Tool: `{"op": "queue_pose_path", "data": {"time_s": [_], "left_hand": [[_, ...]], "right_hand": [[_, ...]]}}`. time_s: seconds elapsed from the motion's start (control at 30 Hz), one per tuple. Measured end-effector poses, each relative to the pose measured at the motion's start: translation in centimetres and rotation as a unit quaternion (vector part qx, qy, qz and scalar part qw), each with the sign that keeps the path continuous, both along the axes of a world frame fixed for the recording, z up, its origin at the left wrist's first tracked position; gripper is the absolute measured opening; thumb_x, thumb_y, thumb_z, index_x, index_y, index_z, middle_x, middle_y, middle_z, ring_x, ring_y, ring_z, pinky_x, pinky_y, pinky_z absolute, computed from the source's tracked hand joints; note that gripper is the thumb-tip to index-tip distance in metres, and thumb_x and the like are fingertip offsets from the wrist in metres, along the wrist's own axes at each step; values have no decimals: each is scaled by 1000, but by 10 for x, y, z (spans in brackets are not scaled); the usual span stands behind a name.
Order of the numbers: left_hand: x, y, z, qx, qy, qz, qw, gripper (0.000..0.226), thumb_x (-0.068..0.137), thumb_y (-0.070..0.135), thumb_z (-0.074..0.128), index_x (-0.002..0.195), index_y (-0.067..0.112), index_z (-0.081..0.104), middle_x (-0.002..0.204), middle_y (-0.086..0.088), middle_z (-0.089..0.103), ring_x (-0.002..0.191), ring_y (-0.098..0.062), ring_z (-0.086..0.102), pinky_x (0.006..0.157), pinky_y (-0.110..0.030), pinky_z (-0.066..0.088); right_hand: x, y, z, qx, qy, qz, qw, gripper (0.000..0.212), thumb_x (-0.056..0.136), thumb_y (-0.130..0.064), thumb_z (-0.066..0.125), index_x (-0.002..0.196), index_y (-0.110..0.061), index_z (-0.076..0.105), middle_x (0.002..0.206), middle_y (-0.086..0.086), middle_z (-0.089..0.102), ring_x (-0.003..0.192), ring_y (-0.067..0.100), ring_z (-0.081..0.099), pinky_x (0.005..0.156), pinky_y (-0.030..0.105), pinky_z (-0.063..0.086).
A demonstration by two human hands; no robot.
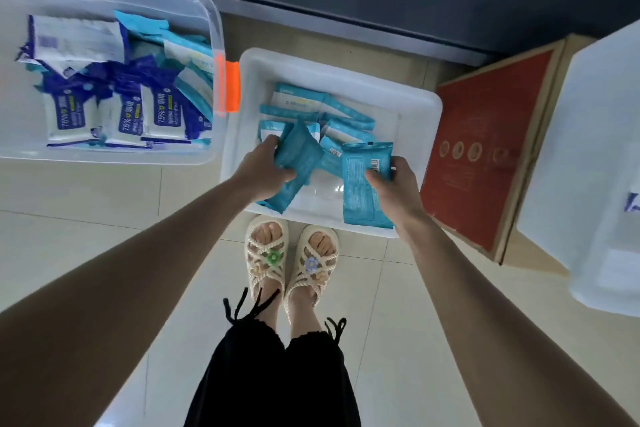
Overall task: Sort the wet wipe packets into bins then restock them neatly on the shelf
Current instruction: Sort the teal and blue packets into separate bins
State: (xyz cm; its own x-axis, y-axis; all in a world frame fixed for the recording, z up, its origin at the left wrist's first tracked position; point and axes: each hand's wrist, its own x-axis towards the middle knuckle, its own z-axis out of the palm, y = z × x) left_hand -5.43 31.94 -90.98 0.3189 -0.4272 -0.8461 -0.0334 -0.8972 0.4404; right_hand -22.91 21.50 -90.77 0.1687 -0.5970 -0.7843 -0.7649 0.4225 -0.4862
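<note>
Packets [322,114] piled in white bin [429,104]: light, squishy, slick film I reckon. Left hand [263,163] grips teal packet [299,163] over bin's near-left; right hand [398,184] pinches second packet [362,184] at near-right edge. Grab mid-body, not seal ends, imo.

The clear bin [212,28] runs off the left edge. The white container [588,149] runs off the right edge and covers part of the red-topped cardboard box [485,149]. The left hand [263,163] hides part of the teal packet [301,156] it grips. The print on the second teal packet [360,191], pinched by the right hand [398,184], is too small to read.
</note>
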Motion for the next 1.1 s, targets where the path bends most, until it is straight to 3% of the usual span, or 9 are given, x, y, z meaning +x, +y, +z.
{"op": "queue_pose_path", "data": {"time_s": [0.17,0.3,0.37,0.43,0.57,0.7,0.87,1.0,1.1], "left_hand": [[10,-11,-67,3,-79,-97,992,45,81,8,67,122,13,48,117,-9,60,96,-24,52,76,-34,45],[20,-18,-124,-7,-109,-147,983,47,80,7,69,123,14,52,120,-7,61,104,-28,55,82,-34,46],[23,-20,-148,-17,-110,-187,976,49,81,7,69,126,14,51,122,-7,61,106,-27,56,87,-34,45],[24,-21,-167,-32,-143,-240,960,47,84,8,66,127,17,50,125,-7,59,112,-27,53,96,-41,41],[23,-14,-186,-45,-275,-326,903,54,88,21,62,139,23,42,135,-8,42,128,-26,34,108,-43,19],[17,4,-193,-68,-315,-366,873,67,90,24,59,148,24,25,143,-8,30,133,-27,26,112,-48,12],[14,7,-189,9,-284,-425,860,67,98,31,45,151,24,5,150,-14,14,138,-31,17,114,-53,8],[25,-8,-167,26,-242,-406,881,65,98,31,47,151,23,10,155,-9,12,145,-27,7,114,-55,2],[33,-15,-134,-7,-222,-368,903,60,96,24,49,149,22,20,152,-9,26,143,-26,17,114,-50,13]], "right_hand": [[0,-8,-67,-30,22,129,991,34,93,-20,57,125,-12,49,112,3,58,98,19,53,72,26,37],[9,-13,-128,-58,62,244,966,44,95,-24,53,138,-20,44,133,3,55,120,27,50,101,39,37],[16,-14,-153,-63,83,282,954,46,95,-26,52,140,-26,42,137,1,52,125,27,46,104,39,32],[23,-13,-175,-75,89,298,947,46,95,-27,52,140,-29,42,138,1,51,127,26,43,102,37,27],[31,-8,-203,-142,108,338,924,45,96,-28,51,140,-29,43,136,5,45,127,27,36,105,39,24],[28,-6,-208,-166,112,364,909,44,97,-29,49,140,-30,42,136,2,38,128,24,31,109,37,15],[28,1,-195,-109,124,410,897,50,98,-32,48,146,-33,33,150,0,27,137,25,26,113,43,12],[39,-8,-164,-74,118,405,903,55,97,-29,51,148,-29,30,157,5,17,140,28,22,111,45,20],[48,-16,-131,-58,99,388,914,56,95,-27,55,146,-23,34,156,6,17,139,29,23,112,44,23]]}}
